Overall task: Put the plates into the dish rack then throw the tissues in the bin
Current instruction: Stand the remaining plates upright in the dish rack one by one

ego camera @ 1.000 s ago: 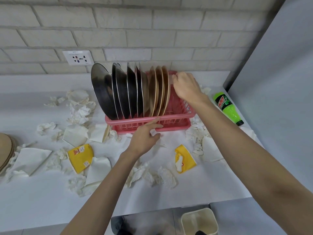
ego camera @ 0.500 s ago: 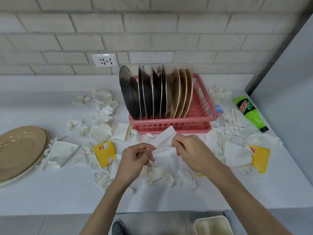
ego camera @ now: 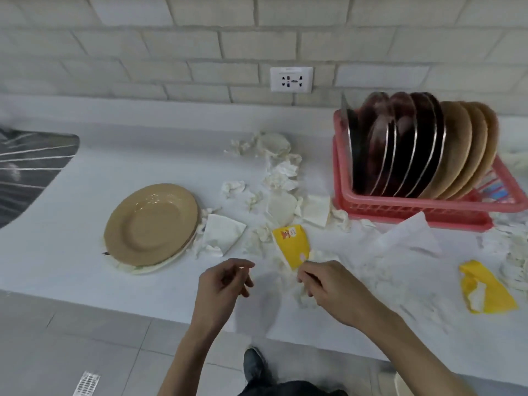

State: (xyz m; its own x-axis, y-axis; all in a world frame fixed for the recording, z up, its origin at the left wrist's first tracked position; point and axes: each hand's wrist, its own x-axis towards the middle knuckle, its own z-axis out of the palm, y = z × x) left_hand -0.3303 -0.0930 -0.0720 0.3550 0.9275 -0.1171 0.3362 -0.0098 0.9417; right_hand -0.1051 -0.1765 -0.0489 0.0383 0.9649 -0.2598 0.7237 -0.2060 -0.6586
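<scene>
Shoe [ego camera: 254,364] showed on floor tiles at the bottom edge. Left hand [ego camera: 225,284] hovered over the bench [ego camera: 85,267] front, grip slack, fingers loosely curled, nothing in it. Right hand [ego camera: 328,290] sat just beside it, grip curled round a crumpled tissue [ego camera: 302,297], fingertips at the lower corner of a yellow packet [ego camera: 291,247]. Second yellow packet [ego camera: 485,292] lay well off to the right. Stack of tan plates [ego camera: 151,224] sat flat on the bench left of the hands, outside the rack. Loose tissues [ego camera: 280,172] were scattered between the stack and the pink dish rack [ego camera: 414,212]. Rack held steel plates [ego camera: 400,147] and racked tan plates [ego camera: 463,155] upright on edge. Wall socket [ego camera: 291,79] was behind, on brick.
</scene>
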